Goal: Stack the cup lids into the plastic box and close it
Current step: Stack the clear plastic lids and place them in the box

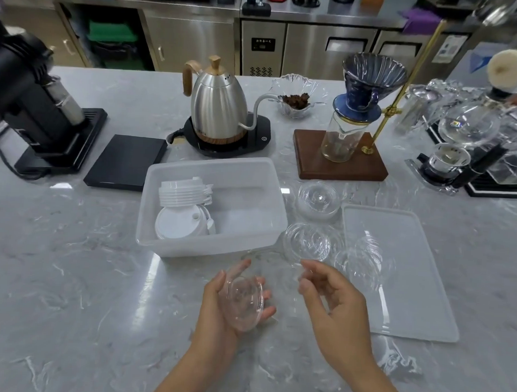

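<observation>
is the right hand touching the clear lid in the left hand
Apart. The head view shows bare countertop between the right hand and the clear lid, which only the left hand holds.

Left hand (233, 300) holds clear lids (243, 302) near the plastic box (208, 249).

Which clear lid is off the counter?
The clear lid held in the left hand; the other clear lids lie on the counter beside the box.
</observation>
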`<state>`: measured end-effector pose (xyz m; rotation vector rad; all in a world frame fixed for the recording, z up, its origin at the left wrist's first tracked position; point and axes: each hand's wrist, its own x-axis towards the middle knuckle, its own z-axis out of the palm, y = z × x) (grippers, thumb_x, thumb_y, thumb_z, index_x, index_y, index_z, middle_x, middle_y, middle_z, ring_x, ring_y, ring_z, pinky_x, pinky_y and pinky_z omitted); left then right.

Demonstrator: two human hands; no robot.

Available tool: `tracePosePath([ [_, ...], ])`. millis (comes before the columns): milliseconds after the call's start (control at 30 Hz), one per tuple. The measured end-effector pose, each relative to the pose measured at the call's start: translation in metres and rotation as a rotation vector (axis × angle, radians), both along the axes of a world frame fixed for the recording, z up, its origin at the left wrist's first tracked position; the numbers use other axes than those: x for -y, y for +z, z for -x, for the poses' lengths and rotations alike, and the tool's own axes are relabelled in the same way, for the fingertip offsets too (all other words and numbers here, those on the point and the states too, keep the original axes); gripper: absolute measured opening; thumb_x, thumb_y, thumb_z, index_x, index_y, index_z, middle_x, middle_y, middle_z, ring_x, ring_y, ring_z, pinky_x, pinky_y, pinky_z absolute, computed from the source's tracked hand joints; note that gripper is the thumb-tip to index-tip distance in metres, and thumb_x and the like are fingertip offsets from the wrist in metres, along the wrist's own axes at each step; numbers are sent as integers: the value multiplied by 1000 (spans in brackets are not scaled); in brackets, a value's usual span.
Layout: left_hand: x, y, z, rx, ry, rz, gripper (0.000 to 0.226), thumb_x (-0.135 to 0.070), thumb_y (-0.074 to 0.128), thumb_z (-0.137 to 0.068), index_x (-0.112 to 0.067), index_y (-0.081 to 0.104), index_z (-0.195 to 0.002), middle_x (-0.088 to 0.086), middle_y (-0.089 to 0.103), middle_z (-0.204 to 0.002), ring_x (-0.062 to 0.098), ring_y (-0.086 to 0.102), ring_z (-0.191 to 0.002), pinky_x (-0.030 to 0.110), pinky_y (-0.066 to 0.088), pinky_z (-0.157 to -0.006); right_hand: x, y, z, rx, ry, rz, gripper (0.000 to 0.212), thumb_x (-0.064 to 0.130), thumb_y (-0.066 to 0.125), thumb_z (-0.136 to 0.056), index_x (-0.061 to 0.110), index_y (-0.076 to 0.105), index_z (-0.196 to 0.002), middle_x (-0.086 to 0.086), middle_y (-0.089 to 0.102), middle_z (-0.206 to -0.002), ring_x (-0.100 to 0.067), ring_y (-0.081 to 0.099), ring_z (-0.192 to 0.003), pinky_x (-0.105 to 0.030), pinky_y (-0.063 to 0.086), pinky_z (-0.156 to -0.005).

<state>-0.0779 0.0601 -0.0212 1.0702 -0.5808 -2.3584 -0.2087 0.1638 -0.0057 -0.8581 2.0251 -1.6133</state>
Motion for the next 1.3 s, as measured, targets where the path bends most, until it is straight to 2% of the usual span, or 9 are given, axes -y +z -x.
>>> tracePosePath([
  [133,-2,3,6,-110,-20,-87,59,-43,49,-84,-15,62,-135,23,68,-109,43,66,-103,58,60,-81,8,2,-13,16,6,125,28,-9,66,-87,17,70,-96,7,74,-100,-10,72,-94,-17,55,-82],
  [233,-4,8,11,-151,-41,-98,61,-39,48,-85,-13,59,-138,23,69,-117,38,66,-104,56,48,-95,9,-7,-26,-134,87,126,21,6,70,-83,23,68,-95,11,68,-119,-12,67,-111,-25,54,-91],
  [333,-2,12,13,-95,-66,-72,61,-46,48,-84,-16,62,-135,24,65,-123,38,64,-113,53,48,-99,8,-9,-34,-239,190,79,21,23,70,-82,29,68,-102,8,64,-128,-8,62,-120,-20,47,-98],
  [467,-3,12,13,8,-88,-29,65,-54,53,-79,-19,64,-132,29,65,-129,36,63,-112,48,47,-103,5,-14,-41,-258,294,64,21,21,68,-84,23,71,-105,11,64,-128,-2,59,-122,-14,43,-100],
  [633,-5,12,13,7,-124,-11,60,-50,55,-79,-14,65,-125,29,67,-118,37,70,-107,46,53,-93,5,-17,-38,-320,373,46,18,16,67,-87,18,72,-104,9,62,-130,-3,57,-124,-15,41,-103],
  [933,-6,11,20,-28,-221,30,58,-49,52,-82,-18,64,-130,29,67,-124,35,67,-101,40,57,-84,-4,-19,-23,-394,420,12,17,19,67,-88,18,71,-105,9,60,-136,-6,53,-128,-33,41,-108],
  [1067,0,8,25,-81,-180,9,52,-47,49,-89,-19,64,-130,21,69,-107,29,71,-82,37,60,-72,-14,-10,7,-356,257,2,19,20,67,-87,21,72,-105,13,64,-127,-7,56,-125,-23,38,-108],
  [1200,5,6,25,-84,-180,-36,46,-47,47,-92,-20,69,-121,23,67,-113,34,67,-89,44,57,-81,-31,-2,64,-415,-53,-103,24,10,75,-83,17,71,-105,10,64,-122,9,52,-121,-11,36,-104],
  [1300,5,3,26,-87,-186,-55,47,-48,50,-89,-20,71,-120,24,67,-116,34,69,-91,45,57,-83,-39,-1,104,-345,-152,-322,48,19,79,-81,20,60,-125,5,52,-138,-6,45,-132,-23,34,-110],
])
